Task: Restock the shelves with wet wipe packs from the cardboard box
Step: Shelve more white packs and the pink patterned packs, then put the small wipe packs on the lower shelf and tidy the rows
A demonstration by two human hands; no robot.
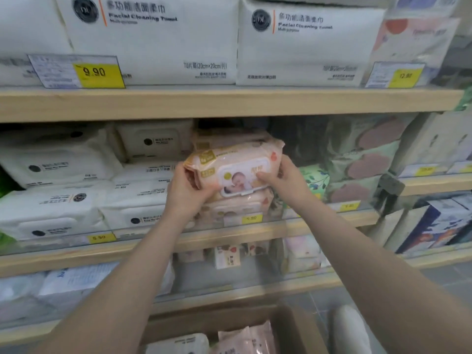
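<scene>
Wet wipe pack (peach, baby photo on the lid) sits gripped between your two outstretched arms at the middle shelf, your left hand clamping its left end, your right hand its right, over two matching packs stacked there. Below, the cardboard box shows two packs.

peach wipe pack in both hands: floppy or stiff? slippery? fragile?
The peach pack is probably soft: its film looks crinkled and its end seams flare beside the left hand and right hand. The glossy film may be slippery, which may explain the two-hand grip. The hard flip lid probably stiffens the middle. It is unlikely to be fragile or roll.
</scene>
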